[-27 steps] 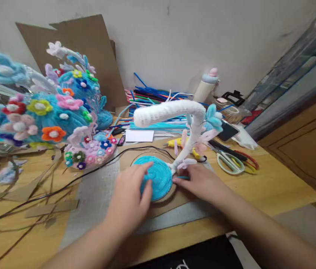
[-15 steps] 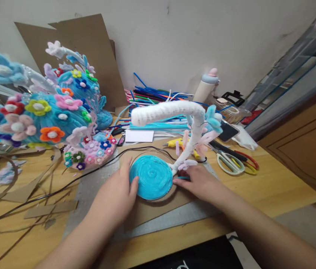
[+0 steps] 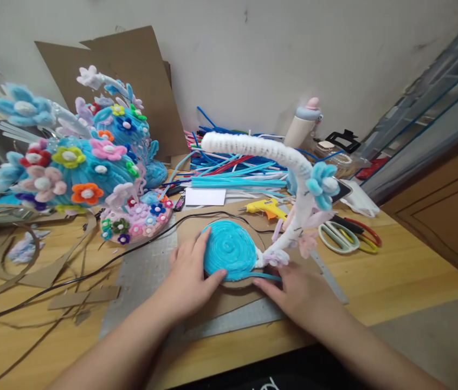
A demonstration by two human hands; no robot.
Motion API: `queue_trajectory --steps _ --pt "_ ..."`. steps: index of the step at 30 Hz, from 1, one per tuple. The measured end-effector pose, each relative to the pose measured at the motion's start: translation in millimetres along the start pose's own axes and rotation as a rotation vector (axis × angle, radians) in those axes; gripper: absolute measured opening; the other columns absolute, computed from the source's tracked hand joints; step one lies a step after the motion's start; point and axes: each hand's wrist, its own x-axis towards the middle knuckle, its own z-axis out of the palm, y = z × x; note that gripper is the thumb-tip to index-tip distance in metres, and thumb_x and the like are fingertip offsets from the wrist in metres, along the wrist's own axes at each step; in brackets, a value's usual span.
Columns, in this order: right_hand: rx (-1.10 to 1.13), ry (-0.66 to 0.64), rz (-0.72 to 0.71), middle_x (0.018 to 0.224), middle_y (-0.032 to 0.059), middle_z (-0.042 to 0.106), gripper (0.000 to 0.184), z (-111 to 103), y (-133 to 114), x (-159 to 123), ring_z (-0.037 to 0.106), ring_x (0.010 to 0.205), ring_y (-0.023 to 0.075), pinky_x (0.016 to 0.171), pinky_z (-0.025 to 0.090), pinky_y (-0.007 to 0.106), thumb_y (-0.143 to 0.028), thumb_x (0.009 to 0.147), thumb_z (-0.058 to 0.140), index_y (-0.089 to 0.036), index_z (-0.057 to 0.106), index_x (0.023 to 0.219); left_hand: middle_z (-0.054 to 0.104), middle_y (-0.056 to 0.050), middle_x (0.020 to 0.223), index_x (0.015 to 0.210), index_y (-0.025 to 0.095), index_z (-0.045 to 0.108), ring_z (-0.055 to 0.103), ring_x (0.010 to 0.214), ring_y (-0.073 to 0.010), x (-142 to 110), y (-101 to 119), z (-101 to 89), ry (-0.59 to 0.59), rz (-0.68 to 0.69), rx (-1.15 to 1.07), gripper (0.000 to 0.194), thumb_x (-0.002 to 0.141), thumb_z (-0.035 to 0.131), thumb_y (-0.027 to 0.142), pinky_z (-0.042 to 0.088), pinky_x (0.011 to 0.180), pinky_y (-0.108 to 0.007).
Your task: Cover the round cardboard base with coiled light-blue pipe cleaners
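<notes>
**Blue disc attended by both hands at table**

The blue disc (image 3: 229,250) lies on a cardboard sheet (image 3: 217,307) in front of the person. Left hand (image 3: 190,273): thumb and fingers parted, set against the disc's left and near edge. Right hand (image 3: 300,290): thumb and fingers pinching a blue strand (image 3: 267,276) beside the disc; the grip is partly hidden. A white stem (image 3: 271,150) arches up from the disc's right edge. Yellow glue gun (image 3: 267,207) noted behind.

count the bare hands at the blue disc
2. The left hand rests against the left edge of the blue disc; the right hand is at its right, near the foot of the white stem, fingers partly hidden. No other hand shows.
</notes>
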Motion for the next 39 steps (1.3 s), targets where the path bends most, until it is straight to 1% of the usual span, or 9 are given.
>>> queue_trajectory --steps 9,14,19,25,28,30,33,36,39 --pt "-0.038 -0.004 -0.017 0.093 0.0118 0.072 0.035 -3.7 -1.0 1.5 0.068 0.087 0.0335 0.073 0.054 0.048 -0.045 0.085 0.057 -0.018 0.069 0.103 0.039 -0.012 0.146 0.146 0.024 0.019 0.037 0.131 -0.0336 -2.2 4.6 5.5 0.066 -0.007 0.041 0.076 0.081 0.057 0.038 0.022 0.106 -0.057" --pt "-0.068 0.037 -0.062 0.091 0.0118 0.073 0.033 -4.7 0.7 2.9 0.068 0.086 0.0323 0.072 0.053 0.045 -0.045 0.084 0.06 -0.017 0.07 0.098 0.037 -0.014 0.147 0.146 0.018 0.019 0.033 0.134 -0.0303 -1.1 1.4 6.1 0.039 -0.03 -0.088 0.066 0.09 0.041 0.044 0.019 0.109 -0.054" --pt "-0.086 0.055 -0.074 0.085 0.0114 0.073 0.032 -5.5 2.8 3.8 0.067 0.081 0.031 0.071 0.052 0.045 -0.046 0.083 0.06 -0.018 0.072 0.092 0.039 -0.015 0.145 0.145 0.021 0.022 0.035 0.132 -0.0326 -1.8 4.5 8.4 0.081 -0.026 -0.057 0.079 0.078 0.061 0.038 0.021 0.107 -0.056" --pt "-0.103 0.05 -0.086 0.087 0.013 0.072 0.033 -9.4 0.3 4.2 0.066 0.079 0.0304 0.07 0.051 0.044 -0.046 0.083 0.06 -0.017 0.072 0.096 0.041 -0.015 0.143 0.145 0.021 0.02 0.036 0.132 -0.0323 -1.4 4.0 12.2 0.11 -0.008 -0.06 0.079 0.079 0.061 0.036 0.021 0.106 -0.058" --pt "-0.088 0.058 -0.094 0.085 0.0114 0.072 0.03 -9.9 1.3 4.6 0.066 0.081 0.0295 0.07 0.051 0.042 -0.045 0.083 0.061 -0.019 0.072 0.094 0.04 -0.017 0.144 0.146 0.017 0.02 0.036 0.132 -0.0326 -0.5 0.1 10.2 0.084 -0.011 -0.119 0.072 0.085 0.053 0.038 0.023 0.106 -0.058" --pt "-0.063 0.057 -0.103 0.084 0.011 0.072 0.029 -10.3 3.1 4.9 0.066 0.082 0.0293 0.072 0.051 0.042 -0.045 0.082 0.062 -0.02 0.072 0.094 0.036 -0.018 0.146 0.144 0.015 0.024 0.033 0.134 -0.0327 -1.8 -0.1 5.8 0.139 -0.004 -0.138 0.062 0.09 0.045 0.037 0.026 0.105 -0.056" --pt "-0.001 0.034 -0.091 0.088 0.0109 0.072 0.029 -12.2 6.7 5.5 0.066 0.085 0.0296 0.074 0.051 0.042 -0.043 0.082 0.062 -0.022 0.072 0.098 0.036 -0.013 0.146 0.134 0.021 0.042 0.033 0.133 -0.0304 -6.6 5.6 -2.6 0.219 0.149 -0.035 0.045 0.09 0.047 0.028 0.028 0.105 -0.052" --pt "0.064 -0.008 -0.058 0.094 0.0109 0.072 0.029 -15.1 10.8 7.3 0.066 0.09 0.0307 0.075 0.051 0.042 -0.042 0.083 0.061 -0.023 0.071 0.102 0.055 -0.003 0.129 0.116 0.03 0.058 0.046 0.121 -0.0245 -10.7 14.6 -5.4 0.117 0.399 0.075 0.028 0.091 0.048 0.021 0.031 0.099 -0.045" --pt "0.083 -0.016 -0.016 0.092 0.0118 0.072 0.03 -16.2 14.2 10.1 0.068 0.089 0.0311 0.073 0.052 0.04 -0.041 0.083 0.061 -0.021 0.071 0.101 0.062 0.0 0.12 0.115 0.032 0.06 0.05 0.115 -0.0226 -10.9 20.1 0.2 0.053 0.502 0.127 0.026 0.094 0.047 0.022 0.032 0.094 -0.043"
